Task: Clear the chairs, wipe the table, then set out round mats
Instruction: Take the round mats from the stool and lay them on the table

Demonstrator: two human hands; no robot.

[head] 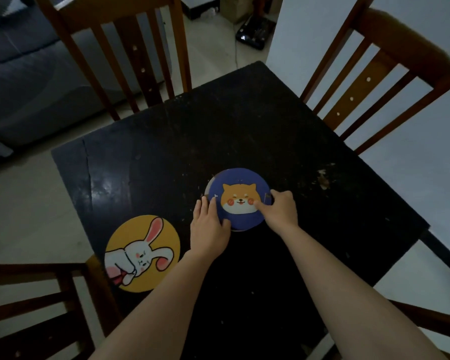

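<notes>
Head view shows a dark, scratched table [244, 136] on a pale floor, with wooden chairs [115, 48] around it, a blue sofa [24, 74] far left and a white wall [426, 183] on the right. A yellow bunny mat [151, 229] lies flat near the table's left edge, and a blue dog mat [240, 178] lies near the middle, apart from it. The left hand [209, 227] lays straight fingers on the blue mat's left edge, and the right hand [281, 209] pinches its right edge, thumb on top.

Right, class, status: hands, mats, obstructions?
Left hand flat on blue dog mat; right hand pinches it. Yellow rabbit mat down, left. Chairs close round table.
</notes>
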